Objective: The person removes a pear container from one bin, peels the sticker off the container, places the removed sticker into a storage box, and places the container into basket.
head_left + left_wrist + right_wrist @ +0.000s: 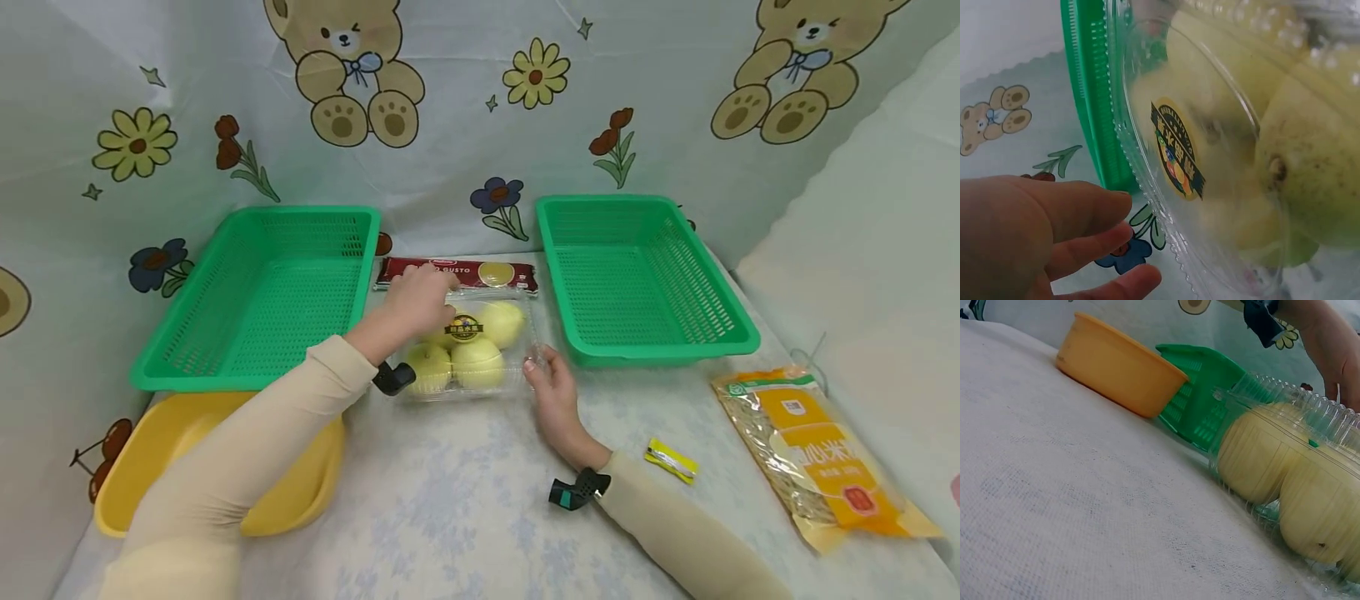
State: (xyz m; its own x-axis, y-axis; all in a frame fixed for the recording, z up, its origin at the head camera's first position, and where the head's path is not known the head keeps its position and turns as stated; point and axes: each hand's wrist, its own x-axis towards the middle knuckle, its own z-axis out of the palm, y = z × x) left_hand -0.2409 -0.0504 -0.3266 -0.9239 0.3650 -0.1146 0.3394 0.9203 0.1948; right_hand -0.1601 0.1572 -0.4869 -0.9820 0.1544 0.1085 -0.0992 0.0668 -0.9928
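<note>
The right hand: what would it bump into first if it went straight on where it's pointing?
Most likely the clear fruit box: the right hand points away and leftward, its thumb at the box's right edge. They appear to touch, though depth is unclear.

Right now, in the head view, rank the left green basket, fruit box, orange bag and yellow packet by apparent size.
1. Left green basket
2. Fruit box, orange bag: too alike to rank
3. Yellow packet
</note>
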